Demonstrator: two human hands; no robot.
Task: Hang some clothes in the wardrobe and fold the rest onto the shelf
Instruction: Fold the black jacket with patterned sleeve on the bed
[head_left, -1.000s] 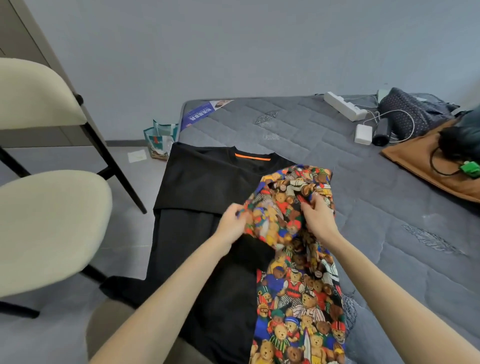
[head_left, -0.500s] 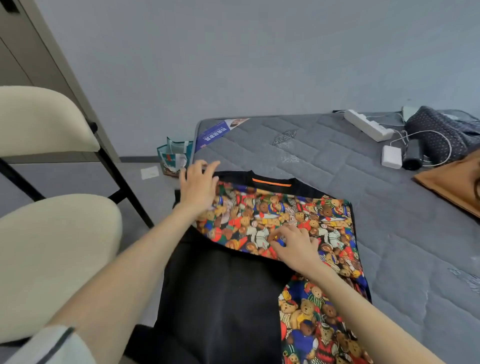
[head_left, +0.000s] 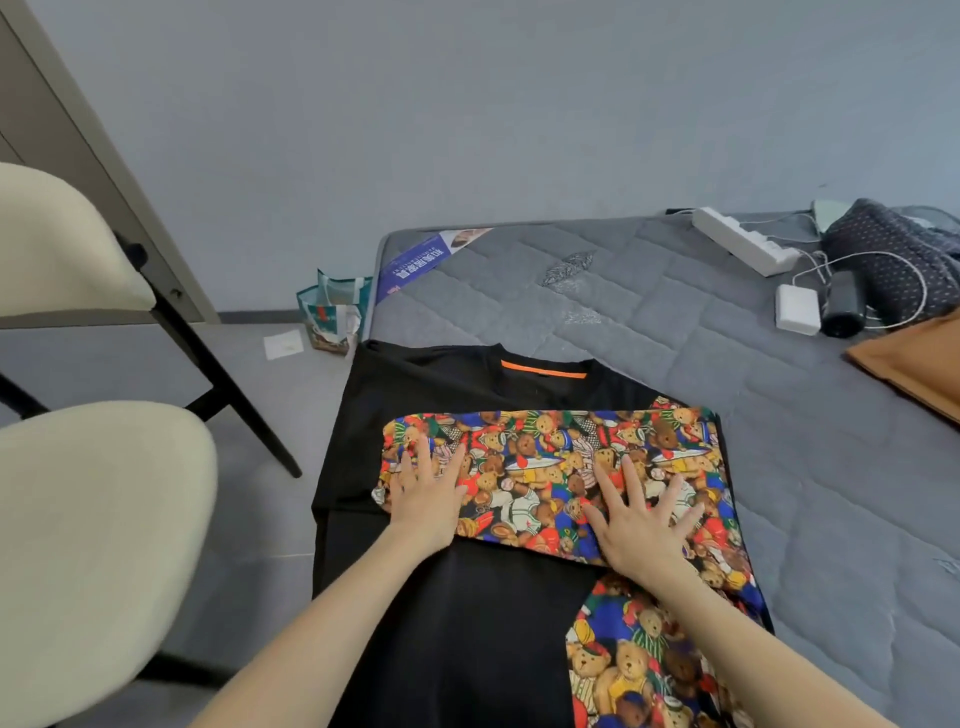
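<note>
Soft even daylight, perhaps edge-warped.

Before you: a grey quilted mattress (head_left: 649, 332), running from the centre of the frame to the right edge. Lying on it, you have:

- a black shirt (head_left: 441, 395) with a bear-print panel, lower centre, its left part hanging past the mattress edge;
- a blue printed label (head_left: 415, 262) at the mattress's upper left corner;
- a white power strip (head_left: 743, 247), upper right;
- a white charger block (head_left: 797, 309) just beside a black cylinder (head_left: 844, 306), with a white cable (head_left: 919, 291) looping around them;
- a dark dotted garment (head_left: 893, 249), far upper right;
- a brown cloth (head_left: 914, 364) at the right edge.
</note>
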